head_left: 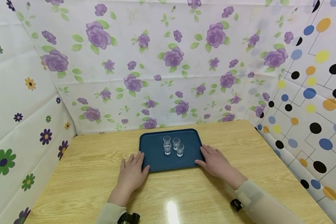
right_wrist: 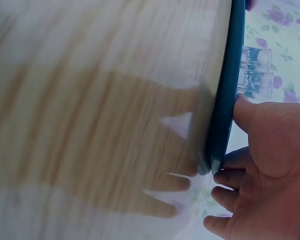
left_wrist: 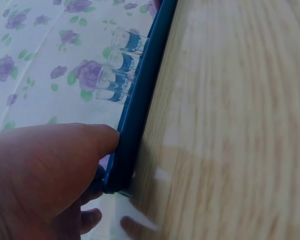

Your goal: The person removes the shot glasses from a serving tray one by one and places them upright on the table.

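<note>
A dark blue rectangular tray (head_left: 156, 163) lies on the wooden table near its far edge. Several small clear shot glasses (head_left: 180, 150) stand grouped about its middle, with what looks like clear liquid inside. At the tray's near left corner, my left hand (head_left: 131, 175) holds the edge, its thumb on the rim (left_wrist: 121, 150) and fingers along the outer side. My right hand (head_left: 217, 163) holds the near right corner likewise, thumb against the rim (right_wrist: 229, 110), the other fingers beside it. The fingertips under the tray are partly hidden.
The wooden table (head_left: 100, 161) extends around the tray. A floral cloth (head_left: 156, 62) hangs behind it, with patterned cloths on the left (head_left: 16, 93) and right (head_left: 310, 93). A black wrist device (head_left: 130, 217) sits by the left sleeve.
</note>
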The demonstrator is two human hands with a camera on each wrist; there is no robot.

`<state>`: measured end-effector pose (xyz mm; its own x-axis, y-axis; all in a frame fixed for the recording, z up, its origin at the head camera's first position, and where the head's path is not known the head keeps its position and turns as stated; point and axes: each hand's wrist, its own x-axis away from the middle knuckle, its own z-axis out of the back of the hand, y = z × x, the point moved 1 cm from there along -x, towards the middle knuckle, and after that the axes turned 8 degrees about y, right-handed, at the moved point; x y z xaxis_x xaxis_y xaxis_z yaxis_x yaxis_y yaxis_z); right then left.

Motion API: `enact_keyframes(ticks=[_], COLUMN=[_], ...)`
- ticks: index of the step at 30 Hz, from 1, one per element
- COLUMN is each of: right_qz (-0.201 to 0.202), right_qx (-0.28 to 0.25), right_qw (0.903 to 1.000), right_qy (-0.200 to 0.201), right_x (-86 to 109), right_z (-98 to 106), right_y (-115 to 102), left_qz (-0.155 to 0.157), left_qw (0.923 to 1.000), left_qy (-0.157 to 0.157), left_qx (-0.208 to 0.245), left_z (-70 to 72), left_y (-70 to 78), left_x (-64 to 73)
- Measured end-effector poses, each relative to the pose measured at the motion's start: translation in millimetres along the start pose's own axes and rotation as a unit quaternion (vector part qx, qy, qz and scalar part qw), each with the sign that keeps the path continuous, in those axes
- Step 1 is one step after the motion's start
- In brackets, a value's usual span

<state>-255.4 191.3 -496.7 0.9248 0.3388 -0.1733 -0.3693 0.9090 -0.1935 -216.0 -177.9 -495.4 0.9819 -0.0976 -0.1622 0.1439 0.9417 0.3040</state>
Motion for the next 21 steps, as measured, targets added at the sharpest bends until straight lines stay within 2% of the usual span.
enact_keyframes(ticks=[5, 11, 18, 21], right_qz=[0.002, -0.005, 0.006, 0.015], right_qx=[-0.015, -0.007, -0.014, -0.020], right_qw=[0.9999, 0.9999, 0.9995, 0.9987], right_qy=[0.000, -0.005, 0.027, 0.045], right_x=[1.0, 0.2, -9.1, -13.9], right_z=[2, 6, 9, 11], right_y=[-6, -6, -7, -12], left_qz=[0.002, 0.001, 0.016, 0.020], left_qw=[1.0000, 0.9998, 0.9987, 0.9987], left_qy=[0.000, 0.009, 0.045, 0.045], left_qx=[-0.001, 0.015, 0.016, 0.014], left_z=[1.4, 0.8, 0.1, -0.2], left_y=[-3.1, -3.5, -7.3, -8.8], left_x=[1.0, -0.3, -1.7, -2.2])
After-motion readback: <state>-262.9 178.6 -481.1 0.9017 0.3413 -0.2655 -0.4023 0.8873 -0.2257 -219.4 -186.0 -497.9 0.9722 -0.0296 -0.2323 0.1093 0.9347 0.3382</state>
